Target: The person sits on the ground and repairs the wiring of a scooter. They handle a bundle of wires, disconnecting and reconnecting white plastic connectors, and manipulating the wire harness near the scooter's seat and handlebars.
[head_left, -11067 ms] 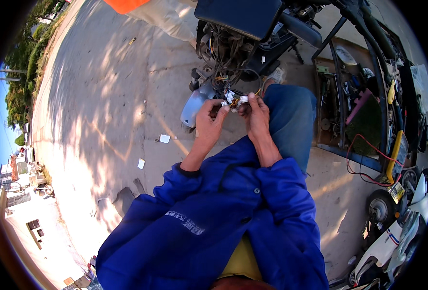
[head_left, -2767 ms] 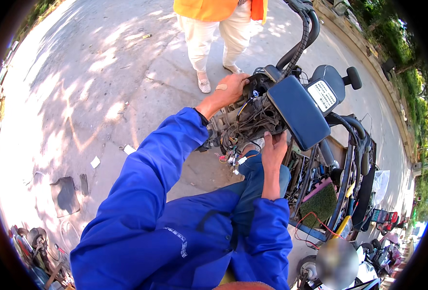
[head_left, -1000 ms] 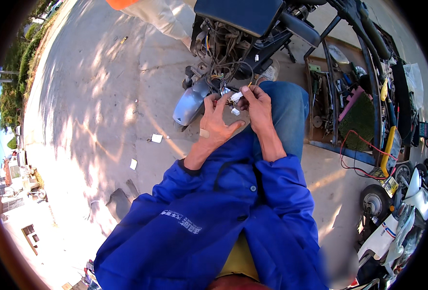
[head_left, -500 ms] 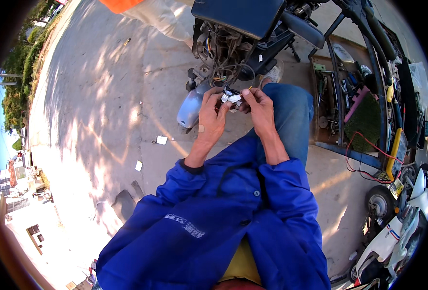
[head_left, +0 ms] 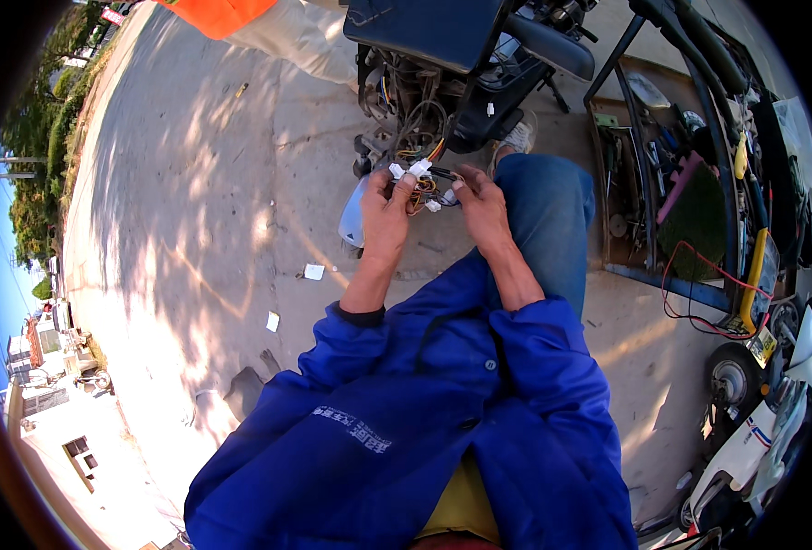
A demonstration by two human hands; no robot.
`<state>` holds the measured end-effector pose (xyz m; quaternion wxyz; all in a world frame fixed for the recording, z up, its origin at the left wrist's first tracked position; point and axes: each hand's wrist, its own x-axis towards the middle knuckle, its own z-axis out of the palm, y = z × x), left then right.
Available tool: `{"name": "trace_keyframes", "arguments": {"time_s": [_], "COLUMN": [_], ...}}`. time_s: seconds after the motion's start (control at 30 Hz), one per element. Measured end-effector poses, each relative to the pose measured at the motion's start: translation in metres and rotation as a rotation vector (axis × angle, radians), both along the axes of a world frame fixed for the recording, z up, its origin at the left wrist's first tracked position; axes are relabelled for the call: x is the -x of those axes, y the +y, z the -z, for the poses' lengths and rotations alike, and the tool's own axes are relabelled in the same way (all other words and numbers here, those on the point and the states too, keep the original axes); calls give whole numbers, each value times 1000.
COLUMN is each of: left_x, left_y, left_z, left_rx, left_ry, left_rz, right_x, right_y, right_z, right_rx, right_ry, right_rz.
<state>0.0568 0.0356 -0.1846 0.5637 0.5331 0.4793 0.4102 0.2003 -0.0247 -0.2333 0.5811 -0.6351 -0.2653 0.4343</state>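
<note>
The left hand (head_left: 386,220) had its grip pinched, thumb against fingers, on a white connector (head_left: 419,168), right out ahead of the lap! Just across from it, the right hand (head_left: 488,213) pinched a black cable (head_left: 443,173) between thumb and forefinger; the two hands were near each other but apart. Coloured wires (head_left: 419,194) looped down between them, a small white plug (head_left: 433,205) in among the strands. Straight beyond, tangled wiring (head_left: 424,96) hung beneath the vehicle's dark panel (head_left: 424,32), with a pale blue fender (head_left: 352,216) near on the left. Over to the right: a knee in jeans (head_left: 548,206), then a metal-edged tray (head_left: 640,275) of tools, and a red cable (head_left: 718,272) looping beside it! Near right, a white scooter (head_left: 740,449). White scraps (head_left: 314,272) dotted the ground on the left; far left, a person (head_left: 291,41) in pale trousers.
</note>
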Motion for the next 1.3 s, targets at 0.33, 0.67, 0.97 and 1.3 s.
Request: {"name": "trace_keyframes", "arguments": {"time_s": [0.33,0.67,0.97,1.3], "left_x": [-4,-2,-6,-3], "left_y": [8,9,3,-5], "left_z": [-25,-19,-30,-28], "left_rx": [119,99,47,-55], "left_ry": [-57,-28,0,83], "left_rz": [-39,-55,-48,-32], "right_x": [-3,-4,-2,-1], "right_y": [-5,-11,-13,-9], "right_z": [-18,-13,-22,-26], "right_rx": [-173,-234,-294,-257], "right_ry": [618,554,544,442], "right_rz": [-45,-99,-99,-66]}}
